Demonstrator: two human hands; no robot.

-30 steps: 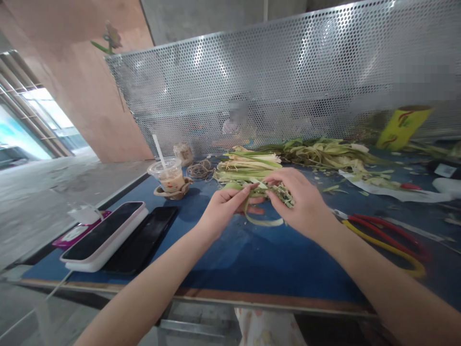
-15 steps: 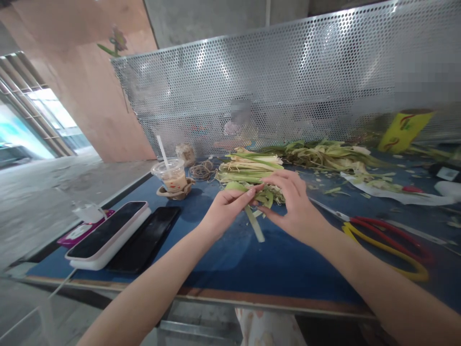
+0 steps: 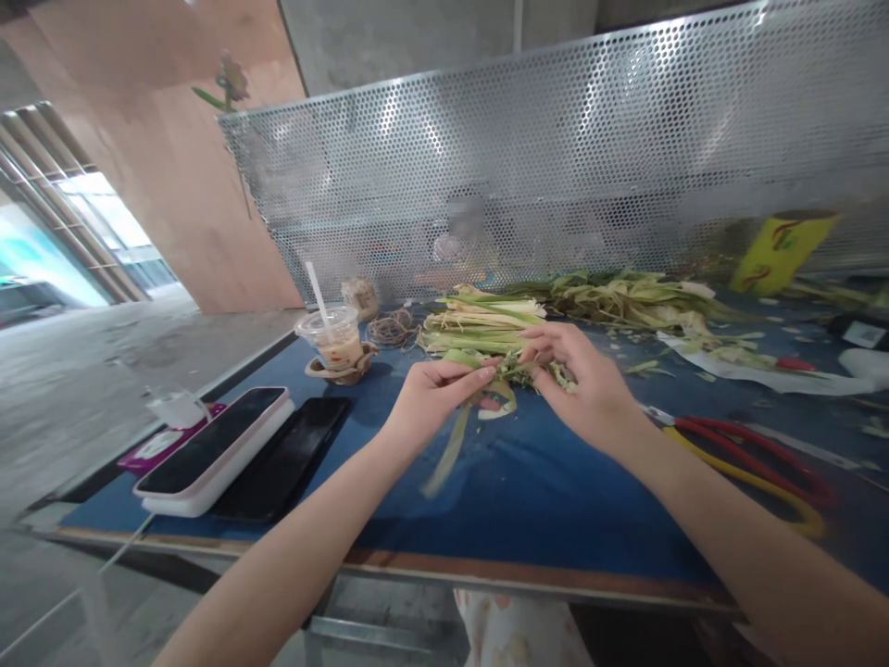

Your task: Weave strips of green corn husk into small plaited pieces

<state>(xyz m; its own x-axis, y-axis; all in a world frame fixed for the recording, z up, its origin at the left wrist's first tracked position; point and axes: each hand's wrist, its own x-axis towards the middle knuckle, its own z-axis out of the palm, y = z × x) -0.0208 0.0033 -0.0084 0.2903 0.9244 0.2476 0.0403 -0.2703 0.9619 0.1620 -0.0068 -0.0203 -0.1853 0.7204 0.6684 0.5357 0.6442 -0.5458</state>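
Note:
Over the blue table [image 3: 548, 519], my left hand [image 3: 439, 398] pinches a pale green leaf strip [image 3: 451, 454], which looks like husk. One end of it dangles toward the table, and a curled piece hangs beneath the fingertips. My right hand [image 3: 580, 384] is closed close by, its thumb and fingers pinching at the same leafy piece; the exact contact is partly hidden. Just beyond both hands lies a bundle of pale green strips [image 3: 479, 324], with small green scraps [image 3: 520, 371] in front of it.
On the left are a black phone [image 3: 281, 459], a white-edged case [image 3: 215, 449], a purple item with a white plug [image 3: 170, 431] and an iced drink [image 3: 337, 343]. Twine [image 3: 391, 327] lies behind. To the right are red-and-yellow-handled scissors [image 3: 746, 463], a leaf heap [image 3: 625, 301] and a yellow roll [image 3: 784, 255].
The hanging strip end has swung from the right to the left and now points toward me. My right hand has shifted slightly right, and its fingers have closed in more.

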